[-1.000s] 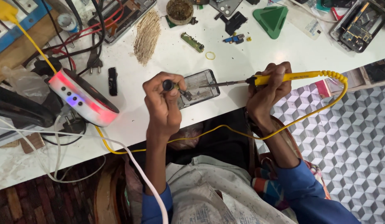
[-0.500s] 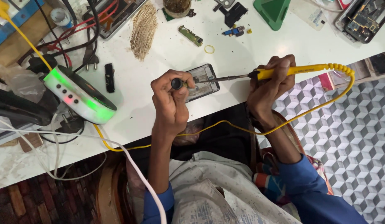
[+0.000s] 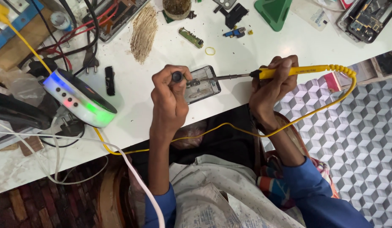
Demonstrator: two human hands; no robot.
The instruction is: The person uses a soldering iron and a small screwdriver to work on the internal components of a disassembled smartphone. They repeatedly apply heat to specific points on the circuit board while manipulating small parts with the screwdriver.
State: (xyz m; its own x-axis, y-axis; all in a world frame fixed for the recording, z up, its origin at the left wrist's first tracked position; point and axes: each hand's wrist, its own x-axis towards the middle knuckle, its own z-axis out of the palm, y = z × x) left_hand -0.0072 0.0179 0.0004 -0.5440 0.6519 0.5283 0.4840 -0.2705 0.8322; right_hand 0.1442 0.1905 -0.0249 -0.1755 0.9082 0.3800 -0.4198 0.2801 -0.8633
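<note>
An opened phone body (image 3: pixel 203 84) lies near the front edge of the white table (image 3: pixel 132 122). My left hand (image 3: pixel 170 99) is closed around a thin dark-capped tool (image 3: pixel 177 77) whose end rests on the phone's left part. My right hand (image 3: pixel 274 86) grips a yellow soldering iron (image 3: pixel 297 71); its metal tip (image 3: pixel 229 77) reaches the phone's right edge. The iron's yellow cord (image 3: pixel 229 126) loops down past my wrist and across my lap.
A white oval device (image 3: pixel 80 99) with coloured lights sits at left among cables and plugs. A small black part (image 3: pixel 109 80), a fibre brush (image 3: pixel 143 33), a green stand (image 3: pixel 274 12), small parts and another opened phone (image 3: pixel 364 19) lie further back. Patterned floor lies at right.
The view has shifted slightly. The oval device's lights went from red to green and blue. Both hands stay on the phone with their tools, barely moving.
</note>
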